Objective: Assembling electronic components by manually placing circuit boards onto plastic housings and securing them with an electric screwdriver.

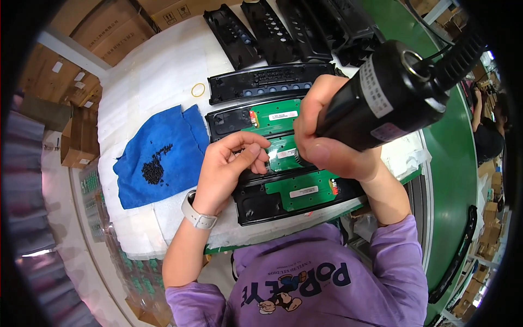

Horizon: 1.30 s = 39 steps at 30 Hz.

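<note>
My right hand (335,155) is wrapped round a thick black electric screwdriver (376,101), which points down over the middle green circuit board (279,146). The screwdriver's tip is hidden behind my fingers. My left hand (229,161), its thumb and fingers pinched together, hovers at the left end of that board; whatever it may hold is too small to make out. Another circuit board (272,121) lies in a black plastic housing just beyond. A third board (305,192) sits in the nearest black housing (253,210).
On the left, a blue cloth (174,133) carries a heap of tiny black screws (152,173). A yellow rubber band (198,90) lies on the white table cover (147,76). Farther off are a boardless black housing (229,87) and several more housings (234,41). Cardboard boxes (109,30) stand behind.
</note>
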{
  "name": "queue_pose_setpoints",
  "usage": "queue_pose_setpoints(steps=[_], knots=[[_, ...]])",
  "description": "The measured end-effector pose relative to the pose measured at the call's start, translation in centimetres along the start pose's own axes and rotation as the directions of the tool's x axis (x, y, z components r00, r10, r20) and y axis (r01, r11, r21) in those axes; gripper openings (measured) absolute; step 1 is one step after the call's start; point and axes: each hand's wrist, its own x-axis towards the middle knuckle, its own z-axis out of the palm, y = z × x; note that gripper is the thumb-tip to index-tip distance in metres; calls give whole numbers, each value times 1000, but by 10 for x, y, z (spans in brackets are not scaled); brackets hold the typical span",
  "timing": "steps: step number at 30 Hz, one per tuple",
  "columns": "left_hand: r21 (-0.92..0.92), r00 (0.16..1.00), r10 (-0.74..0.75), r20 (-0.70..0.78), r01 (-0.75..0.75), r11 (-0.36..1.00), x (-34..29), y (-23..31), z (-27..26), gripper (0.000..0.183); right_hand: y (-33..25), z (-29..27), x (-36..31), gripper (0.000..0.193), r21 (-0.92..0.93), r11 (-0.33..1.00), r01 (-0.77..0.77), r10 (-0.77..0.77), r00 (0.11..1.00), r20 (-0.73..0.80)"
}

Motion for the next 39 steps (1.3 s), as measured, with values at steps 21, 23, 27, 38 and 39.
queue_pose_setpoints(steps=[21, 23, 27, 38, 39], knots=[[-58, 999, 50, -2, -50, 997, -13, 6, 16, 15, -12, -31, 3, 29, 497, 803, 329, -251, 943, -220], [-64, 998, 64, 25, -62, 996, -13, 6, 13, 15, -11, -28, 2, 28, 504, 803, 319, -236, 946, -223], [-41, 995, 76, 58, -74, 996, -13, 5, 11, 14, -9, -25, 1, 27, 486, 812, 324, -250, 945, -213], [-118, 997, 81, 10, -80, 990, -13, 4, 22, 22, -18, -17, 1, 21, 489, 831, 266, -118, 943, -312], [-114, 985, 170, -41, -173, 978, -12, 4, 27, 24, -20, -21, 0, 21, 483, 832, 271, -121, 940, -319]])
